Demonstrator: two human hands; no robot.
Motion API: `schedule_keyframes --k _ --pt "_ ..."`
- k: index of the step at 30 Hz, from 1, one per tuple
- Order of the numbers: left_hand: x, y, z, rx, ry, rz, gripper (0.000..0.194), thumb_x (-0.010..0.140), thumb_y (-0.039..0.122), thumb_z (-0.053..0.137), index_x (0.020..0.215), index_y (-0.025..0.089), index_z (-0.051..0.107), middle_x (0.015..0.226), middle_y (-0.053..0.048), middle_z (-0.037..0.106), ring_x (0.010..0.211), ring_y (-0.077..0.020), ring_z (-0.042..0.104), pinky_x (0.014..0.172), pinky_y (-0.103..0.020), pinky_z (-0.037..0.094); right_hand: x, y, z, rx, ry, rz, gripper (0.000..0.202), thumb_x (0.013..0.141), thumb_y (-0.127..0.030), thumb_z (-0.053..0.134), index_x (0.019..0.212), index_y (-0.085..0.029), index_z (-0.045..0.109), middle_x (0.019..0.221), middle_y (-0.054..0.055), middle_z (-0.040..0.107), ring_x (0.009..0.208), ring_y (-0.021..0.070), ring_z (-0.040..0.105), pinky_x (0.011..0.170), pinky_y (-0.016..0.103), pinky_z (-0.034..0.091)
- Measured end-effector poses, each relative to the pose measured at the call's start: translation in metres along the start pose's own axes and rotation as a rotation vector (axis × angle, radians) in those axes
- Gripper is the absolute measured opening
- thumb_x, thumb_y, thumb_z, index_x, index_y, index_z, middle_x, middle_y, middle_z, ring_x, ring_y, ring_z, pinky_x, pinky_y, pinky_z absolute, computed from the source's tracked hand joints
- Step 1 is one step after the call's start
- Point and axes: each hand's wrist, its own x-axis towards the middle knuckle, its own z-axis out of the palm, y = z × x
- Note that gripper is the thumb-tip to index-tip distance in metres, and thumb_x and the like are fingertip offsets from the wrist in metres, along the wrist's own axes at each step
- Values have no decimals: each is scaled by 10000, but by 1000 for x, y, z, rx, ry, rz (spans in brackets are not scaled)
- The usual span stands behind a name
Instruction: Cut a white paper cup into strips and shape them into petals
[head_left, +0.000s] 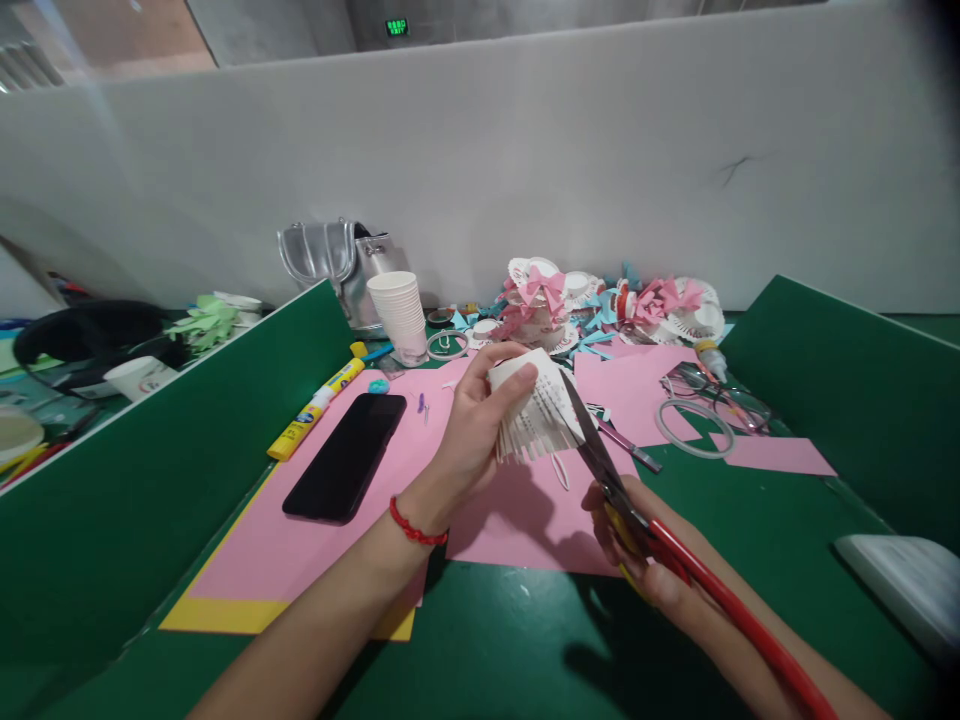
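A white paper cup (pixel 536 412) with printed marks is in my left hand (pixel 491 395), its rim cut into narrow strips that hang downward. My left thumb presses on the cup's side, the fingers behind it. In my right hand (pixel 637 545) is a pair of scissors (pixel 600 455) with dark blades and red and yellow handles. The blades are parted at the cup's right side, and the cup's edge seems to lie between them. A long red band (pixel 742 610) runs from the handles along my right forearm; what it is I cannot tell.
Pink paper sheets (pixel 517 520) cover the green table under my hands. To the left are a black phone (pixel 345 455), a glue stick (pixel 300 425) and stacked paper cups (pixel 397 310). Paper flower crafts (pixel 547 290) stand behind. Rightward lie a ring (pixel 696 452) and glasses (pixel 739 408); green partitions (pixel 862 380) flank.
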Motion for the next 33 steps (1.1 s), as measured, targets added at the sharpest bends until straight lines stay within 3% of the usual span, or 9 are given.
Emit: schedule_keyframes --k 5,7,9,11,14,19,23,29,33 --pt "-2 0 0 -17 7 -13 376 612 325 824 877 225 577 732 40 622 622 -117 610 568 -228 507 0 -2 -1 20 -33 -5 239 968 -302 578 1171 -178 607 1131 74 653 871 195 669 738 371 572" --pt "-2 0 0 -22 6 -16 371 609 319 824 869 221 579 739 37 628 626 -116 612 565 -222 504 0 -4 0 34 -36 -14 280 958 -414 559 1110 -182 597 888 38 678 672 159 644 602 297 543" --pt "-1 0 0 -21 3 -13 359 614 316 820 863 218 580 742 37 627 630 -112 613 563 -212 497 1 -7 0 46 -24 -21 387 925 -570 507 1058 -210 560 663 -7 608 520 150 570 491 268 468" --pt "-1 0 -1 -22 -1 -9 349 621 311 815 861 216 579 744 40 627 627 -104 611 564 -205 495 2 -8 2 49 -8 -25 490 886 -699 423 1018 -238 528 584 -21 539 468 161 521 449 277 416" --pt "0 0 -1 -30 -12 -10 343 629 303 810 863 217 575 738 44 626 613 -95 605 559 -198 493 2 -8 6 39 13 -28 572 845 -782 344 983 -255 519 590 -15 511 459 173 495 439 289 398" --pt "-1 -1 -1 -41 -7 -16 341 628 302 810 857 217 573 735 48 618 603 -92 599 558 -200 497 0 -11 12 -23 170 -27 560 870 -762 303 930 -264 552 586 -9 481 465 180 483 449 280 431" --pt "-1 -2 0 -52 -7 -21 347 621 302 815 855 217 574 734 47 619 600 -88 592 552 -195 491 -2 -14 11 -49 160 10 577 867 -766 305 929 -252 562 624 -3 470 520 182 488 480 270 444" --pt "-1 -2 -1 -42 -1 -30 346 629 311 812 870 226 578 701 49 601 593 -91 584 540 -195 487 1 -2 11 118 65 81 594 847 -774 361 923 -216 549 567 -57 325 450 120 261 360 221 240" --pt "-1 -2 -1 -56 -8 -34 362 615 314 822 869 224 580 700 45 607 594 -92 585 536 -195 493 1 7 12 133 87 84 568 860 -750 382 908 -211 553 560 -59 313 468 120 260 385 227 201"
